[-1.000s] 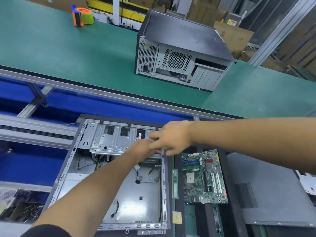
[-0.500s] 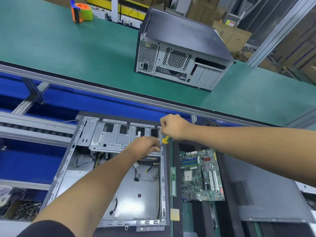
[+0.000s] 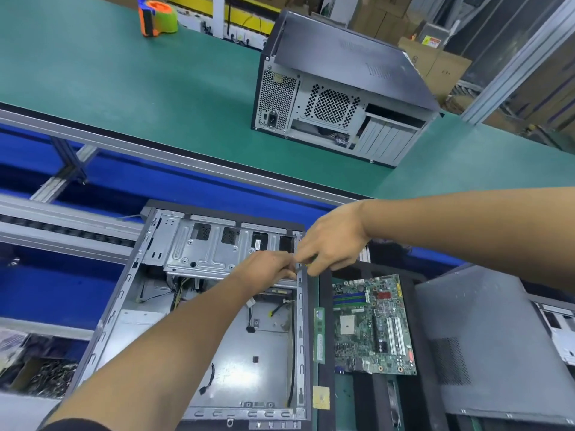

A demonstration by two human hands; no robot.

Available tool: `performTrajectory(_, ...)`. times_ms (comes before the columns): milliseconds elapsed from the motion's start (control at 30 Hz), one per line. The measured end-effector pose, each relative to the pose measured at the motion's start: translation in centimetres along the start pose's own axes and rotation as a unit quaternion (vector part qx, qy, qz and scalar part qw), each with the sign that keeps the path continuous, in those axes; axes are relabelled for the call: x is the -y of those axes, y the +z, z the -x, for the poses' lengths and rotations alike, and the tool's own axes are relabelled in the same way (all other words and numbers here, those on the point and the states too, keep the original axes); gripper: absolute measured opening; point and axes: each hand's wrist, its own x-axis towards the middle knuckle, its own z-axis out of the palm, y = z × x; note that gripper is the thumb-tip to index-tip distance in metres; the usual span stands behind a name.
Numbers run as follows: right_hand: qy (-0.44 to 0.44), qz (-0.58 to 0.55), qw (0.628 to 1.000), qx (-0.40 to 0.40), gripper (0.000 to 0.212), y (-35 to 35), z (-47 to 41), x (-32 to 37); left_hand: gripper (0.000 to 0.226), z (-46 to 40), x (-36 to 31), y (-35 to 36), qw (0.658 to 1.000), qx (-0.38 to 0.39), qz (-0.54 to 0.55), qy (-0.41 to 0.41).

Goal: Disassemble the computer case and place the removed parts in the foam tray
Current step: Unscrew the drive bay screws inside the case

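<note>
Both hands meet at the open case [image 3: 199, 306] wall — left hand [image 3: 269, 269] and right hand [image 3: 329, 244] seemingly pinching something small there, too blurred to name. Circuit board [image 3: 373, 325] lies in the foam tray [image 3: 420, 321] just beside the case.

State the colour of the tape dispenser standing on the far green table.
Orange with a blue tip, holding green tape; head view.

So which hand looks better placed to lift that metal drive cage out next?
Probably the left hand: it rests on the drive cage inside the open case. The right hand reaches across from the tray side, at the case's edge.
</note>
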Motion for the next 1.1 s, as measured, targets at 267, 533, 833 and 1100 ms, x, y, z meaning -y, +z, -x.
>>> performTrajectory(267,0.210,-0.069,0.966,-0.136,0.048,0.0,-0.6,1.7,0.021,0.2,-0.4,-0.3,0.999,-0.023,-0.027,0.030)
performTrajectory(533,0.692,-0.398,0.586,-0.138,0.032,-0.7,-3.4,4.0,0.021,0.2,-0.4,-0.3,0.999,-0.019,-0.026,0.022)
performTrajectory(833,0.556,-0.356,0.750,-0.048,0.022,-1.7,-4.2,2.5,0.024,0.0,-0.2,-0.2,1.000,-0.017,-0.011,0.008)
performTrajectory(1100,0.189,-0.045,0.972,0.130,0.027,-1.2,-0.6,1.1,0.023,-0.1,-0.1,-0.1,1.000,-0.009,-0.009,0.013)
